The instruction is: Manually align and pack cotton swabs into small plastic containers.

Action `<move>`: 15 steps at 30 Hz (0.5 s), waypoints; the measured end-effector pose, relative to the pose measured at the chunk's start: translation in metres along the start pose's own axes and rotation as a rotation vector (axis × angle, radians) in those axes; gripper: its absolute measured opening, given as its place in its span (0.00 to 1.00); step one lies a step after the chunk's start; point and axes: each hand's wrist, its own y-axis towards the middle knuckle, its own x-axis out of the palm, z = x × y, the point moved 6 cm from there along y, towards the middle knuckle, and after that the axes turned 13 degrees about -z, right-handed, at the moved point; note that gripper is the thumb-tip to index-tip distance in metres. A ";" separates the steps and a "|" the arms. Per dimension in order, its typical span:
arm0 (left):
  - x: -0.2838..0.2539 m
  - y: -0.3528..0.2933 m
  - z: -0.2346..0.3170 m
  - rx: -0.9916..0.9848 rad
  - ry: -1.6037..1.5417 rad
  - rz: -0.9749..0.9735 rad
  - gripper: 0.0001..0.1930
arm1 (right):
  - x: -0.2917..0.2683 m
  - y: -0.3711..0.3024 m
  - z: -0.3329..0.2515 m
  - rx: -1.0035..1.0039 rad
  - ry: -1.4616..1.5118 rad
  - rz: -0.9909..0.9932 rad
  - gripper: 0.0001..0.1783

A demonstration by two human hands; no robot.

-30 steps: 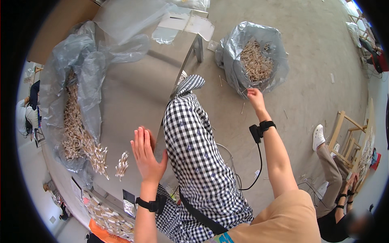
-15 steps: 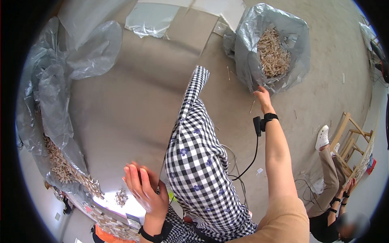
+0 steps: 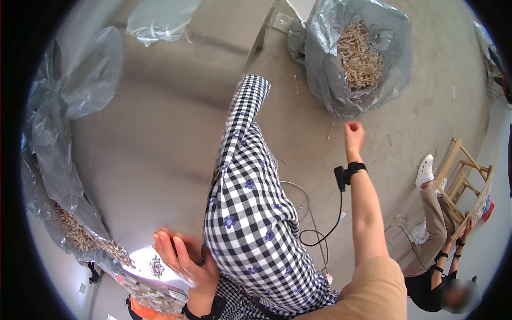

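Note:
My left hand rests at the near edge of a smooth grey tabletop, fingers stretched out and thumb apart, holding nothing visible. On the right, my right hand is held just off the near side of a grey plastic bag, its fingers curled closed; what they hold, if anything, is hidden. Inside that bag lies a heap of thin tan sticks that look like cotton swabs. A small bundle of similar sticks sits on a bright white surface beyond my left hand.
More grey plastic and a stick pile line the table's left side. Black-and-white checked cloth covers my lap. Loose swabs and a cable lie on the floor. Another person sits by a wooden frame at right.
My right hand has drawn back from the bag's rim toward me, fingers now curled. My left hand has shifted slightly down and left in the picture, as has the tabletop.

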 end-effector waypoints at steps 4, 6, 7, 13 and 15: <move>-0.005 -0.003 -0.003 -0.021 0.020 -0.029 0.32 | 0.040 -0.019 0.065 0.357 -0.015 -0.097 0.13; -0.008 0.001 0.002 -0.014 0.061 0.012 0.32 | 0.053 -0.018 0.077 0.378 0.003 -0.122 0.14; -0.012 0.004 0.005 -0.006 0.062 -0.009 0.30 | 0.059 -0.018 0.080 0.395 0.019 -0.145 0.15; -0.008 0.001 0.002 -0.013 0.104 0.018 0.26 | 0.076 -0.012 0.081 0.447 -0.001 -0.079 0.13; -0.008 0.010 0.008 -0.055 0.271 0.042 0.28 | 0.079 -0.006 0.085 0.464 -0.011 -0.090 0.13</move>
